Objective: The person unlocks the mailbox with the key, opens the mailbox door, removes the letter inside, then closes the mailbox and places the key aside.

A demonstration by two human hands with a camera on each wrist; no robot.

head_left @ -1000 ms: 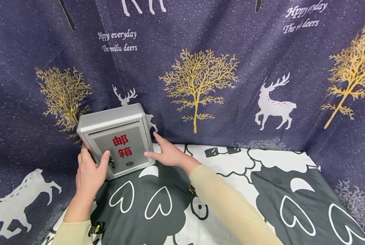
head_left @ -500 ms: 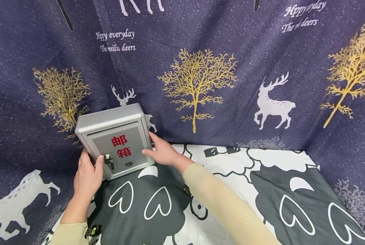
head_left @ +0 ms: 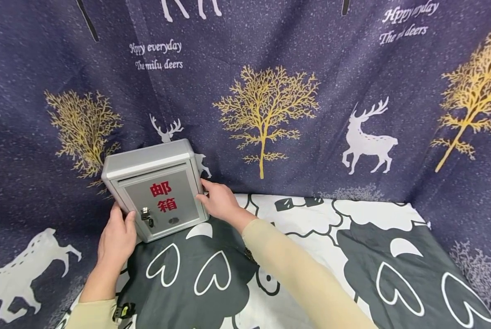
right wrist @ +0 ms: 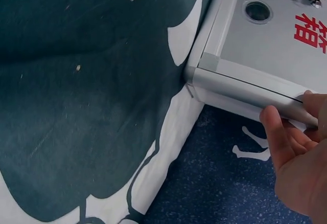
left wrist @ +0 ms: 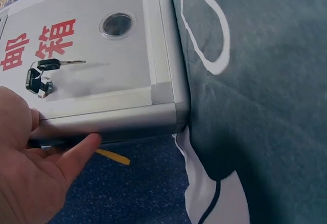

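Note:
A silver metal box (head_left: 163, 192) with red characters stands tilted against the patterned cloth backdrop; keys (left wrist: 48, 64) hang from the lock on its front. The left hand (head_left: 115, 237) grips the box's left edge, its thumb at the front rim beside the lock and its fingers along the side. On the opposite edge, the right hand (head_left: 222, 201) holds the box, thumb on the front rim and fingers at the side. In the right wrist view, the right hand (right wrist: 301, 157) has some fingers partly hidden behind the box edge.
Under the box lies a dark green and white printed cloth (head_left: 295, 278) with heart outlines. The dark blue backdrop (head_left: 237, 41), printed with yellow trees and white deer, rises behind it and along both sides.
The left thumb has moved from near the lock toward the box's left edge, uncovering the keys. The right hand has come against the right edge, its thumb shifting outward. The box has barely moved.

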